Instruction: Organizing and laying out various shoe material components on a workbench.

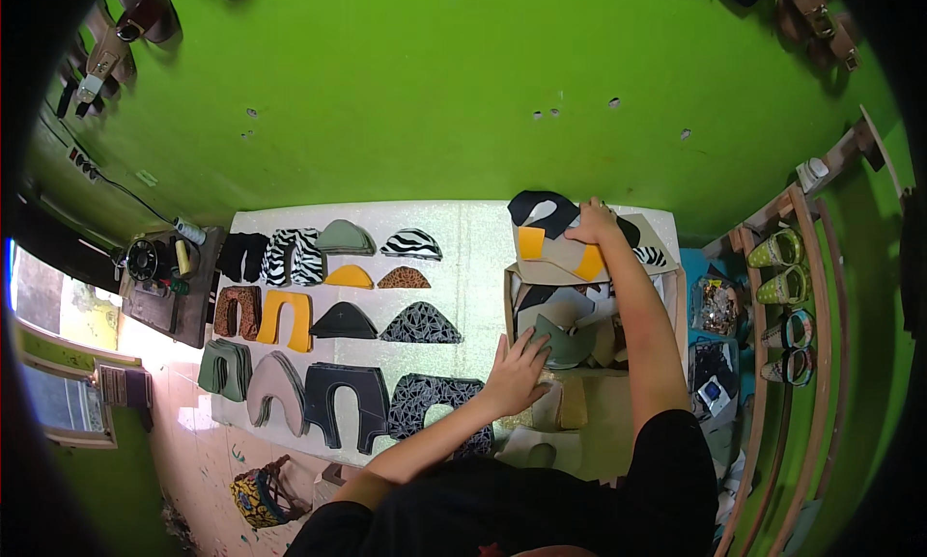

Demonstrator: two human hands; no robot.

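A cardboard box (509, 301) full of cut shoe-upper pieces stands on the right of the table. My right hand (594, 222) is at the far side of the box, fingers bent over the end of a black U-shaped shoe-upper piece (526, 206). Yellow pieces (531, 243) lie just below it on the flap. With fingers spread, my left hand (518, 372) rests against a grey-green shoe-upper piece (565, 345) at the box's near side. The undersides of both hands are hidden.
Stacks of shoe-upper pieces stand in rows on the left of the white table (480, 238), including zebra-print pieces (292, 256) and black U-shaped pieces (346, 403). A sewing machine (145, 261) is at far left. Sandals (784, 287) hang on a wooden rack (806, 229) at right.
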